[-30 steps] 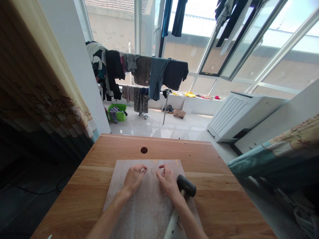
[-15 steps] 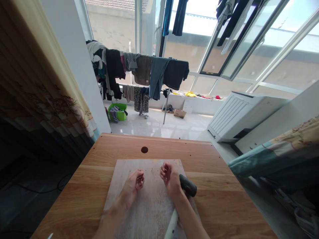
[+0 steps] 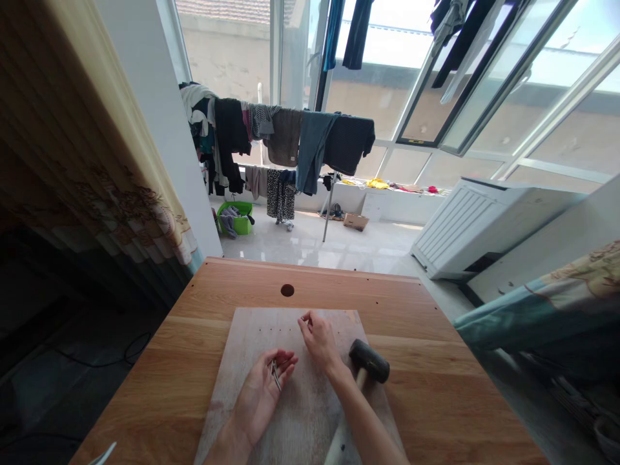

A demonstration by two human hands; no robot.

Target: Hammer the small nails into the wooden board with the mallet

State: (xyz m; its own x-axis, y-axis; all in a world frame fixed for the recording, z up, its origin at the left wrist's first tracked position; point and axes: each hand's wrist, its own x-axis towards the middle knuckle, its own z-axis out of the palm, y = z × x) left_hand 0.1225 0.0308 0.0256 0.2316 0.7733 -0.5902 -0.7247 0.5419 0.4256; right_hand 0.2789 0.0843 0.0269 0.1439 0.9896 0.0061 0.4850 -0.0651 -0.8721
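Observation:
My left hand [image 3: 259,391] is turned palm up over the pale wooden board [image 3: 247,420], with several thin metal nails [image 3: 276,376] lying in its half-curled fingers. Above the far part of the same board, my right hand [image 3: 318,337] pinches thumb and fingertips together; whatever sits between them is too small to make out. A row of small dark dots [image 3: 279,330] runs across the board to the left of those fingertips. Beside my right forearm rests a mallet with a black head [image 3: 369,361] and a light handle [image 3: 339,439], partly hidden by the arm.
Under the board is a wooden tabletop [image 3: 436,400] with a round hole [image 3: 287,290] near its far edge. A pale pointed object [image 3: 104,454] shows at the lower left. Beyond stand a laundry rack [image 3: 325,223], a green basket [image 3: 245,224] and a white cabinet-like unit [image 3: 450,223].
My left hand has opened out, uncovering the nails in it. My right hand has shifted left and turned over into a pinch near the row of dots. The view has swung slightly left.

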